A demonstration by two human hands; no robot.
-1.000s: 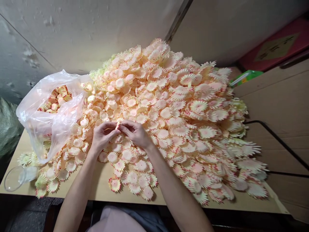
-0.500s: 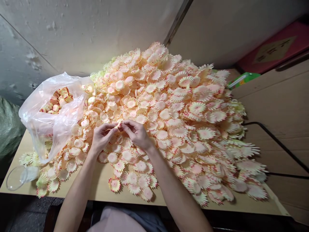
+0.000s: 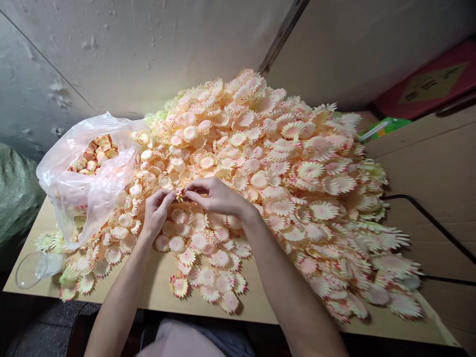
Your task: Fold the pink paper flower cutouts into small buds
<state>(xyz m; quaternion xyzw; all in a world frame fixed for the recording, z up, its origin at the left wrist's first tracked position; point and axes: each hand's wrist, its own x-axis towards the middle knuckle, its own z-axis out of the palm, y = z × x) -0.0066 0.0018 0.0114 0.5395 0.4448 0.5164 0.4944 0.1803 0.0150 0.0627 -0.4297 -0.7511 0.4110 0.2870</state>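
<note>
A large heap of pale pink and cream flower-shaped pieces (image 3: 256,168) with red-tipped petals covers much of the table. Over its left part, my left hand (image 3: 158,208) pinches a small yellowish petal piece (image 3: 179,196) between thumb and fingers. My right hand (image 3: 213,196) meets it from the right, its thumb and fingertips closed on the same small piece. The fingers partly hide that piece. To the left, a translucent plastic bag (image 3: 107,181) lies open with small rolled red-and-cream pieces (image 3: 97,154) inside.
A clear round lid or dish (image 3: 29,270) lies at the table's left corner. Behind stands a wall (image 3: 167,44). Cardboard (image 3: 431,168), a black cable or bar (image 3: 431,218) and a green packet (image 3: 386,128) are on the right, and a green sack (image 3: 17,198) at far left.
My right hand has turned flatter, with its wrist and forearm raised and further right. The piece between my fingertips sits at a different angle. The whole view has shifted slightly.
</note>
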